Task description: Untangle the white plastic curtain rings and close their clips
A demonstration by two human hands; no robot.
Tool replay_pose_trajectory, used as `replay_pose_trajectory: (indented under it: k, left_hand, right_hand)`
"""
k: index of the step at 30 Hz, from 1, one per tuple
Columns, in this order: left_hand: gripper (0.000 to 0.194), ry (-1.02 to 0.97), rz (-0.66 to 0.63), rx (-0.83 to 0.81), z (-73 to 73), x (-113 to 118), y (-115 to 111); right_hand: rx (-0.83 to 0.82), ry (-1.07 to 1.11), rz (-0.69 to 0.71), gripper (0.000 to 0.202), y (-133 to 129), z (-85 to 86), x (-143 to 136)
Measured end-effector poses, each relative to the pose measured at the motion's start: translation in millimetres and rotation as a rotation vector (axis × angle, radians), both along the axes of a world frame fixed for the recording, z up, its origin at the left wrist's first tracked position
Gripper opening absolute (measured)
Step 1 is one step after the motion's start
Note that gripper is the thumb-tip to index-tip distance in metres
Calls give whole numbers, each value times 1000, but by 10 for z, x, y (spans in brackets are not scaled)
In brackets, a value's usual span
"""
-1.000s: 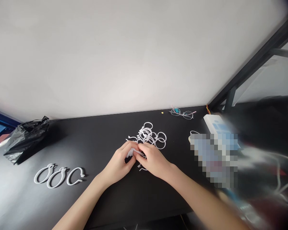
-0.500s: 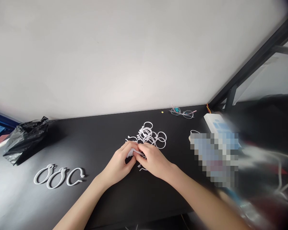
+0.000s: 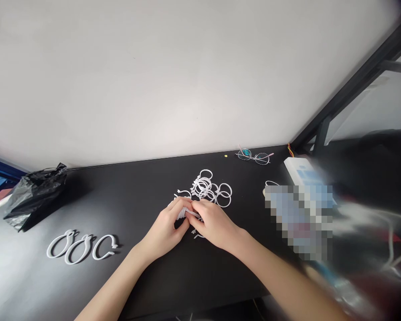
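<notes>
My left hand (image 3: 169,223) and my right hand (image 3: 212,220) meet over the black table, fingertips touching. Both are closed around white plastic curtain rings (image 3: 181,214), partly hidden by my fingers; how many they hold cannot be made out. Just beyond my fingers lies a loose pile of similar white rings (image 3: 205,189), some of them open at the clasp. A bit of another ring (image 3: 198,235) shows beneath my right hand. Off to the left, three white rings (image 3: 77,249) lie in a row, and the rightmost one stands open at its ends.
A crumpled black plastic bag (image 3: 36,194) sits at the left back. Eyeglasses (image 3: 254,157) rest near the wall, with a small yellow bit (image 3: 226,156) beside them. On the right are a white and blue box (image 3: 296,171), a blurred-out item and pale cables (image 3: 389,240).
</notes>
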State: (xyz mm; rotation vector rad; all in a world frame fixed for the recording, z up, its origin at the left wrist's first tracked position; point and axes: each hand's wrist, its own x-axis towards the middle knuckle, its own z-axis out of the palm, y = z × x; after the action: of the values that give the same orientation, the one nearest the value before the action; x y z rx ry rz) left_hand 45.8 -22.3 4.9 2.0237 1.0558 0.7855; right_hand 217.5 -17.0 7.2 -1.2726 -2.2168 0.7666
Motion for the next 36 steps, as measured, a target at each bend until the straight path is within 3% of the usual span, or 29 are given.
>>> replay_pose_trajectory:
  k: [36]
  left_hand:
    - [21,36,15,8,-38,-3,-9]
  right_hand:
    - [-14,-38,17,13,13,-1,-6]
